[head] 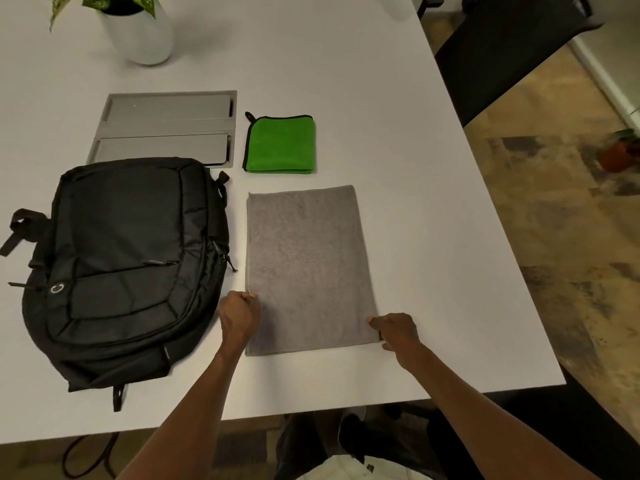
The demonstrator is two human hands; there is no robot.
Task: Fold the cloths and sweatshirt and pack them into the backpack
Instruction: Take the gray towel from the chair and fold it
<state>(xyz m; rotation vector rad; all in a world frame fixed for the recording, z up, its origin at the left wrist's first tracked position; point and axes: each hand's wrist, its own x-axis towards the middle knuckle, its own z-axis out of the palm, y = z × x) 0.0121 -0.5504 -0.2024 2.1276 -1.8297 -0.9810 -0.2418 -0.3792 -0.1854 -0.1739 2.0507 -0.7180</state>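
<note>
Grey terry lies flat in front of me: the grey cloth point(308, 268), folded to a long rectangle on the white table point(415, 168). My left hand point(239, 318) pinches its left edge near the close corner, fingers curled onto the fabric. My right hand point(394, 332) grasps its right edge, thumb on top. Just beyond the grey cloth sits the green cloth point(280, 145), already folded square. Left of the grey cloth, nearly touching, the black backpack point(128, 268) lies flat and zipped. I see no sweatshirt from here.
</note>
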